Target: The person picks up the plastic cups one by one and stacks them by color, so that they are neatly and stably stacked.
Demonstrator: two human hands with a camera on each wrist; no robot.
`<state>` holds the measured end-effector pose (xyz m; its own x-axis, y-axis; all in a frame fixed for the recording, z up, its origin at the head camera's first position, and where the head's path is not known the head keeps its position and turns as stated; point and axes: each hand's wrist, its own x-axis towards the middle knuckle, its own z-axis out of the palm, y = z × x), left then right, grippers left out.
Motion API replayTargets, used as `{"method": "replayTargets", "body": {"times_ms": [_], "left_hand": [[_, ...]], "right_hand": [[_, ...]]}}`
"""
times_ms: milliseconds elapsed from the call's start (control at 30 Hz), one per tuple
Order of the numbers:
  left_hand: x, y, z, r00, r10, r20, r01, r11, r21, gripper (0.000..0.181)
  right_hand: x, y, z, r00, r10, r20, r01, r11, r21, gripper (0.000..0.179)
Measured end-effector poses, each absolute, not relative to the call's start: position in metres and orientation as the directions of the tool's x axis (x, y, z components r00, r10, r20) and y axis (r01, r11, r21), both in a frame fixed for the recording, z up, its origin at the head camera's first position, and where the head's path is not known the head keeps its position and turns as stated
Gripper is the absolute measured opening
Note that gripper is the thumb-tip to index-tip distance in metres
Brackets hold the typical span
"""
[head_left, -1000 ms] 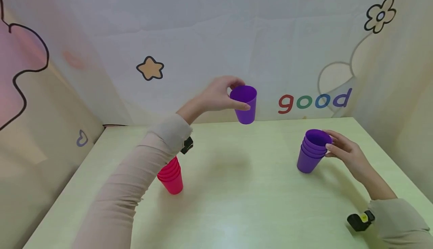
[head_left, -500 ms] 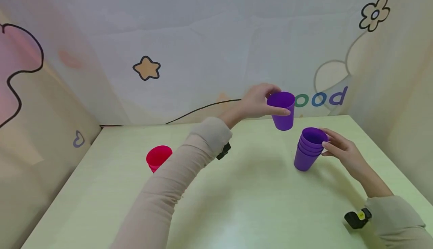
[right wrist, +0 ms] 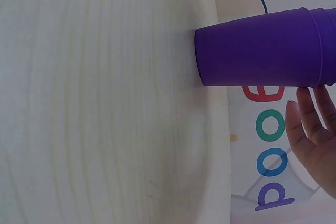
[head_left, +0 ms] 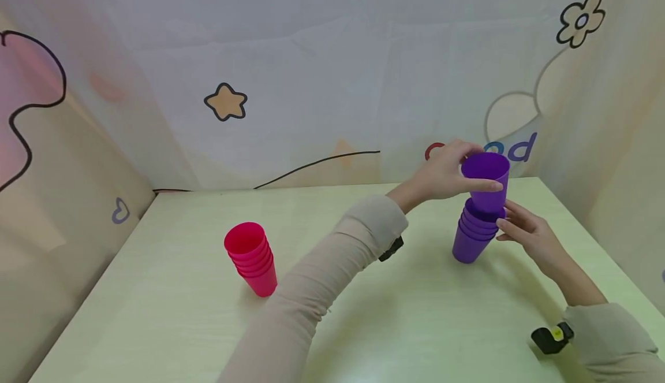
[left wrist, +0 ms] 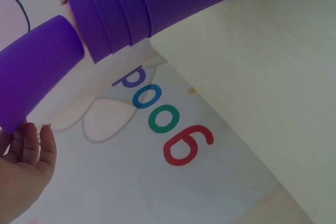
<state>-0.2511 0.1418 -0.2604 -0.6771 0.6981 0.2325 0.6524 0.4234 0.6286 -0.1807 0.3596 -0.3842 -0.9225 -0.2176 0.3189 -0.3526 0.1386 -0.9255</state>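
Note:
My left hand (head_left: 445,174) grips a single purple cup (head_left: 488,200) by its upper side, thumb across the front. The cup hangs upright right over the mouth of a stack of purple cups (head_left: 469,248) standing on the table at the right. In the left wrist view, the held cup's base (left wrist: 68,38) lies close to the stack's top rim (left wrist: 84,38). With thumb and fingers near the upper rims, my right hand (head_left: 535,237) holds the stack from the right. The right wrist view shows fingertips (right wrist: 304,95) touching the stack's side.
A stack of red cups (head_left: 260,276) stands on the left half of the pale table (head_left: 171,313). Behind rises a printed cloth backdrop (head_left: 312,82), with cloth along both sides too. My left forearm (head_left: 312,285) crosses over the table's middle.
My left hand has carried the purple cup rightward and slightly down, from the table's middle to over the purple stack. The right hand has stayed at the stack. The red stack has come fully into view.

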Motion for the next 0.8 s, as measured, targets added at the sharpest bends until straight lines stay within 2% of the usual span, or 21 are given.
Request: {"method": "replayTargets", "body": {"times_ms": [167,400,667,800], "left_hand": [[-0.246,0.153,-0.270,-0.682,0.707,0.186,0.665,0.494,0.561,0.071],[-0.243,0.163,-0.294,-0.674,0.721,0.162,0.657,0.483,0.579,0.075],[-0.243,0.166,-0.317,-0.704,0.690,0.169,0.623,0.485,0.614,0.073],[-0.243,0.163,-0.325,-0.705,0.676,0.213,0.610,0.425,0.669,0.073]], "right_hand": [[-0.178,0.359,-0.383,-0.908,-0.229,0.350,-0.381,0.108,-0.918,0.050],[-0.175,0.360,-0.383,-0.889,-0.240,0.390,-0.423,0.104,-0.900,0.049],[-0.178,0.356,-0.380,-0.897,-0.218,0.384,-0.432,0.254,-0.865,0.045],[-0.178,0.356,-0.378,-0.899,-0.211,0.383,-0.430,0.267,-0.862,0.045]]}}
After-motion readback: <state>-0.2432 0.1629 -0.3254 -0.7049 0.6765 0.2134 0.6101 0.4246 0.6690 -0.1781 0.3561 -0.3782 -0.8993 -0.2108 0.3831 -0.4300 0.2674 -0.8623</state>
